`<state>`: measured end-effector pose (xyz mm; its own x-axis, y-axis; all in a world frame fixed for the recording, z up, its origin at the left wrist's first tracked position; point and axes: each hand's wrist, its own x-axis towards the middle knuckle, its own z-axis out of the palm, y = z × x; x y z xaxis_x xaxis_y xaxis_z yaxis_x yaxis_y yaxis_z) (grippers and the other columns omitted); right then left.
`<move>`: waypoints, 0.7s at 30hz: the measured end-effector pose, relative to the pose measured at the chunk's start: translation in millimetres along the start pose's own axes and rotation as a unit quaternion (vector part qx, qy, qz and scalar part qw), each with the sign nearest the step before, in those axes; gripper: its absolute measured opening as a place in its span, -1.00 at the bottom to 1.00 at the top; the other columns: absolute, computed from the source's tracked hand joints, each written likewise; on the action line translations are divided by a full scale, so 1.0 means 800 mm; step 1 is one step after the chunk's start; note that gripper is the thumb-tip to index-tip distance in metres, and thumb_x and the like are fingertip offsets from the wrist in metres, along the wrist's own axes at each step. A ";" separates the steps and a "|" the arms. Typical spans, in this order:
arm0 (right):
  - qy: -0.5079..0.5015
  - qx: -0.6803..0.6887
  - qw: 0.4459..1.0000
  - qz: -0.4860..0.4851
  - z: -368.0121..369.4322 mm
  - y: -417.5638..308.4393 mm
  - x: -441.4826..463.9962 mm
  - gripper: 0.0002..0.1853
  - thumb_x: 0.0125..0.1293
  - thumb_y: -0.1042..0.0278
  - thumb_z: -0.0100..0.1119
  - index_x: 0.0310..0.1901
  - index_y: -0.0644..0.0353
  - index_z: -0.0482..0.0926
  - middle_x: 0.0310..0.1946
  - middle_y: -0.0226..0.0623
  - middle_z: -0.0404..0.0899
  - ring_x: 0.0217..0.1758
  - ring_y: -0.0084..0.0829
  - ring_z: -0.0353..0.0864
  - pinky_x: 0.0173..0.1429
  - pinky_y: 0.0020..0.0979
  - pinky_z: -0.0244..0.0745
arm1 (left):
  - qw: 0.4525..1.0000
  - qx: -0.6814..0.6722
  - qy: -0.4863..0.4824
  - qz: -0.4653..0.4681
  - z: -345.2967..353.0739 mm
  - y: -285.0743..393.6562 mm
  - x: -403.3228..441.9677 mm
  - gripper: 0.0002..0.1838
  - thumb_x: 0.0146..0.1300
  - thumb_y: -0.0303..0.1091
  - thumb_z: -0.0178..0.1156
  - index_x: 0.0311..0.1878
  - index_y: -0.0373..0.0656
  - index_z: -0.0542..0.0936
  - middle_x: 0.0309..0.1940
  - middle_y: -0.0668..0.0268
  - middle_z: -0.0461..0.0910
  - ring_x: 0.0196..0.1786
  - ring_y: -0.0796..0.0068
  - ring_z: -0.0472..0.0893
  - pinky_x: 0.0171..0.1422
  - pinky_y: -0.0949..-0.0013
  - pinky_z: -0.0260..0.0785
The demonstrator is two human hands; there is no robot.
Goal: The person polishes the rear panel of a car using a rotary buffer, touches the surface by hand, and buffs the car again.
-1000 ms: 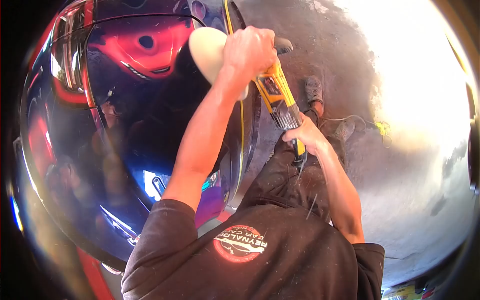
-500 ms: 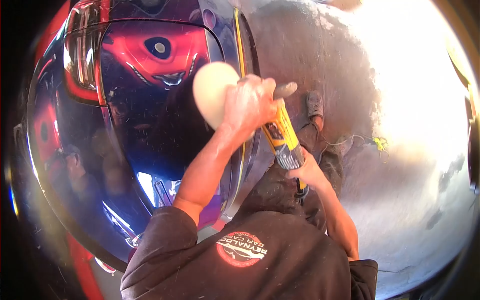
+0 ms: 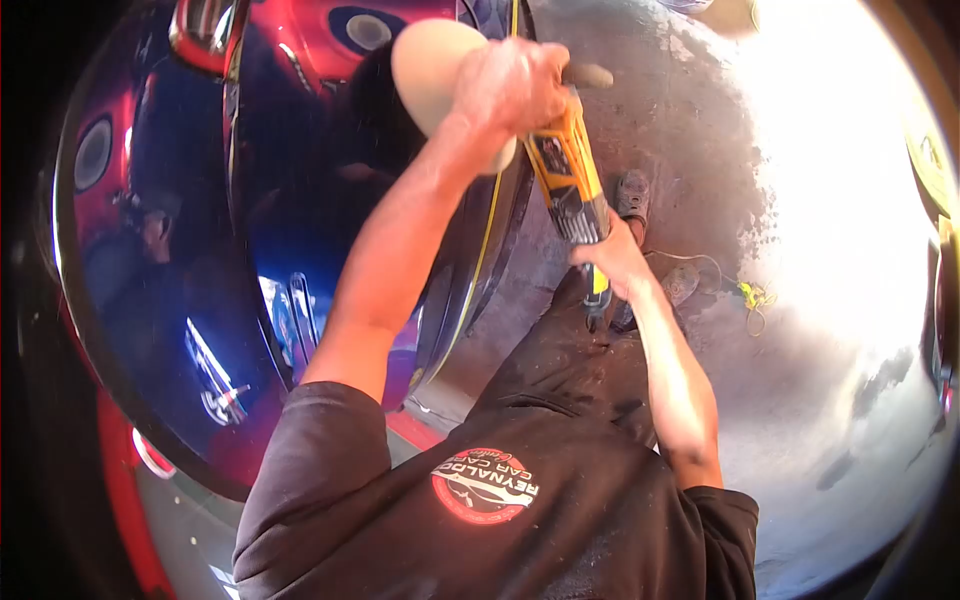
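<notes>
A yellow and black car polisher (image 3: 568, 155) is held in both hands, tilted, with its cord end toward my body. My left hand (image 3: 508, 88) is closed around the front handle by the polisher's head; the grey handle end (image 3: 588, 76) sticks out past the fingers. My right hand (image 3: 616, 260) wraps the rear grip. The round cream pad (image 3: 432, 68) faces the glossy dark blue car panel (image 3: 320, 215) and appears to lie against it. My left hand and wrist cover part of the pad.
A yellow-edged seam (image 3: 487, 240) runs along the panel near the polisher. On the concrete floor (image 3: 690, 140) to the right lie a thin cord and a yellow-green tangle (image 3: 756, 297). My shoes (image 3: 634, 195) stand below the polisher. Red reflections show in the paint.
The polisher and both hands have moved up in the view, away from my body, with the left arm stretched further. The car panel has shifted in the view too.
</notes>
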<state>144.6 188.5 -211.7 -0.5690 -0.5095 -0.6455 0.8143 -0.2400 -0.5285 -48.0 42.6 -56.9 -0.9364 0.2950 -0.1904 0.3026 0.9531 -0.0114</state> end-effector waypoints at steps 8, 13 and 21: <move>-0.014 -0.060 0.996 0.067 -0.006 0.112 -0.105 -0.24 -0.16 0.61 0.53 0.21 0.33 0.52 -0.05 -0.25 0.69 -0.02 -0.38 0.69 0.17 -0.35 0.58 | 0.999 -0.017 -0.032 -0.027 0.028 0.060 -0.154 -0.81 0.14 -0.20 0.39 -0.31 -0.08 0.64 -0.45 0.10 0.70 -0.32 -0.08 0.72 -0.21 -0.08 0.56; -0.028 -0.158 0.986 0.048 -0.025 0.187 -0.146 -0.20 -0.24 0.53 0.58 0.19 0.31 0.51 -0.05 -0.26 0.69 0.06 -0.36 0.66 0.29 -0.32 0.52 | 0.991 -0.034 -0.093 -0.092 0.060 0.089 -0.245 -0.83 0.16 -0.25 0.38 -0.30 -0.10 0.63 -0.43 0.11 0.72 -0.33 -0.05 0.73 -0.23 -0.06 0.56; -0.056 -0.145 0.986 0.058 -0.033 0.226 -0.159 -0.22 -0.20 0.48 0.58 0.18 0.34 0.50 -0.05 -0.13 0.71 0.08 -0.24 0.71 0.26 -0.28 0.56 | 0.988 -0.018 -0.129 -0.081 0.081 0.108 -0.268 -0.82 0.16 -0.25 0.37 -0.32 -0.11 0.60 -0.44 0.10 0.71 -0.36 -0.05 0.72 -0.24 -0.05 0.55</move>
<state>361.0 232.0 -239.6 -0.4446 -0.6115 -0.6545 0.7972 0.0631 -0.6005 190.1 57.0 -80.8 -0.8941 0.1157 -0.4328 0.1412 0.9896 -0.0273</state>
